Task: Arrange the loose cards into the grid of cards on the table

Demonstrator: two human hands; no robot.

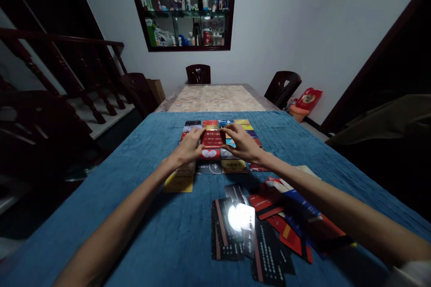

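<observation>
My left hand [189,147] and my right hand [243,143] are at opposite side edges of a red card [213,139] with pale print, thumbs toward me and fingertips at the far corners. The card lies over rows of other cards, and I cannot tell whether it is raised off them. Just nearer is a red card with a pale heart [210,154]. A grey card [208,168] and a gold card [235,166] form the nearest row. A yellow card [179,184] sticks out below my left wrist. My hands hide parts of the rows.
Loose black cards [269,251] and red cards [266,199] are heaped near me, partly under my right forearm. A blue cloth [161,228] covers the near table. Dark chairs [283,87] stand around it. Beyond the table, shelves [188,14] are set into the wall.
</observation>
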